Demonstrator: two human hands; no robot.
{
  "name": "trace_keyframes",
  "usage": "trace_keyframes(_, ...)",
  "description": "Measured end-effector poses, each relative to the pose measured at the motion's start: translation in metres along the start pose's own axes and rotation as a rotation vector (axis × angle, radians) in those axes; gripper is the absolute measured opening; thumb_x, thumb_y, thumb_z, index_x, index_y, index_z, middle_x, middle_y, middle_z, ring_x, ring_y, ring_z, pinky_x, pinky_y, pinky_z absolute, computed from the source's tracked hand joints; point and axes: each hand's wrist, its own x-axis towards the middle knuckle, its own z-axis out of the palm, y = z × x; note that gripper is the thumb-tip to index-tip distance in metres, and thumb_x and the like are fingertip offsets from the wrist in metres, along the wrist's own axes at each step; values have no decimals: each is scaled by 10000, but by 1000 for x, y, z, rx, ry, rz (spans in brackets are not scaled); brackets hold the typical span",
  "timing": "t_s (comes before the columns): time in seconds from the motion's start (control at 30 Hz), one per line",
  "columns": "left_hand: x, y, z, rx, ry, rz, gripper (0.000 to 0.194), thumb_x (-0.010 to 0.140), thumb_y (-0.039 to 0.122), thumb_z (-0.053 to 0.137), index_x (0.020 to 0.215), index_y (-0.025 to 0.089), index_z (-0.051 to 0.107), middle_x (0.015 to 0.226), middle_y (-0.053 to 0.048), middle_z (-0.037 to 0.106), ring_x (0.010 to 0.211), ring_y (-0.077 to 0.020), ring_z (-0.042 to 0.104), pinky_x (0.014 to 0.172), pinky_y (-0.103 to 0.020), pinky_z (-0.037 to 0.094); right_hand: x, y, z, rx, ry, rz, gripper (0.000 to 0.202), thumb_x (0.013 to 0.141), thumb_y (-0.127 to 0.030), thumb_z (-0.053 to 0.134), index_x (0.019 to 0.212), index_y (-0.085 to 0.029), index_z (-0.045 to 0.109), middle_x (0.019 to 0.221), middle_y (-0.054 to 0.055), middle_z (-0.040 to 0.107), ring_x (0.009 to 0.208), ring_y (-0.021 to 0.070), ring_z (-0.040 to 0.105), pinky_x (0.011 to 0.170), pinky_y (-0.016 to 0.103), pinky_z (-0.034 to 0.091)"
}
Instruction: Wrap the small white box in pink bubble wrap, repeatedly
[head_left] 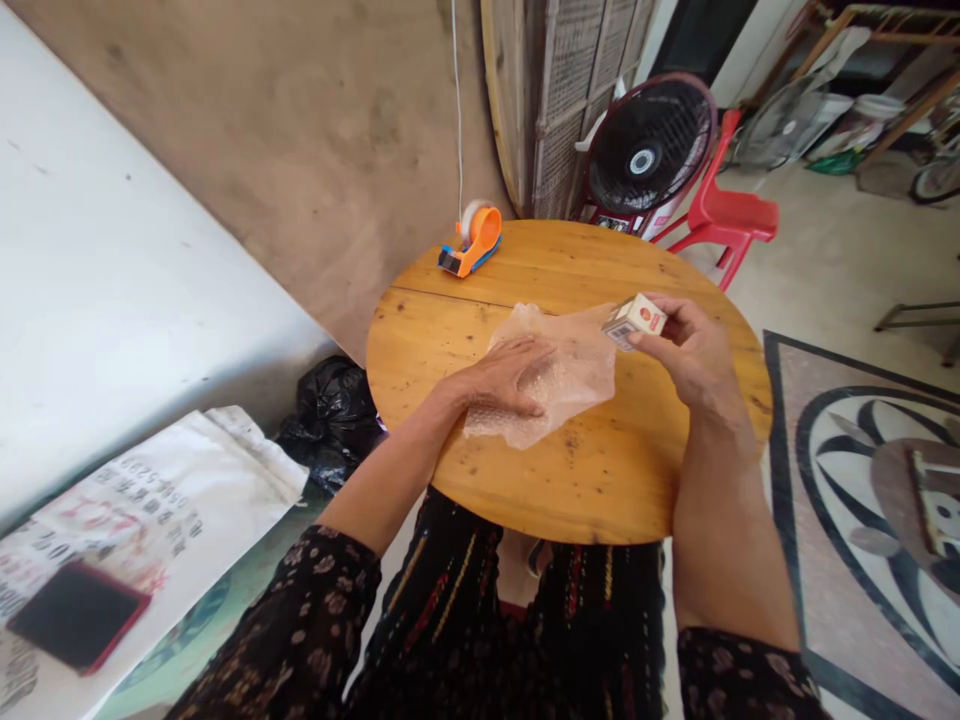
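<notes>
A sheet of bubble wrap (577,375) lies spread on the round wooden table (555,490). My left hand (514,375) rests flat on its left half, fingers stretched out and apart. In my right hand (694,350) is a small cream box (636,318) with a red mark and a barcode, gripped between thumb and fingers. The box hangs tilted just above the right edge of the wrap. Toward the back left of the table stands an orange and blue tape dispenser (478,240) with a roll of tape in it.
Behind the table stand a black fan (645,150) and a red plastic chair (731,215). At the left are a black plastic bag (334,410) and a white printed sack (195,490) with a phone (79,612) on it. A brown board wall borders the table's back left.
</notes>
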Motion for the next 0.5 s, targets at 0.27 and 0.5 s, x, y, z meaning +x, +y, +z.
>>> trace_keyframes(0.27,0,2,0,22,56,40,932,653,508,746,1456,179,407,1529,-149,406,1436,-369,325,1197,-518,247,8,15,-16,-511,263,276,529,640,-321,762,1125,-132,666,959,128,727,752,200,619,726,367,496)
trace_keyframes(0.5,1,2,1,43,89,37,933,639,506,746,1433,149,411,1503,-171,420,1399,-381,365,1168,-529,292,7,23,-17,-862,83,322,621,744,-279,648,1342,-139,555,1229,190,650,1120,338,619,953,502,462)
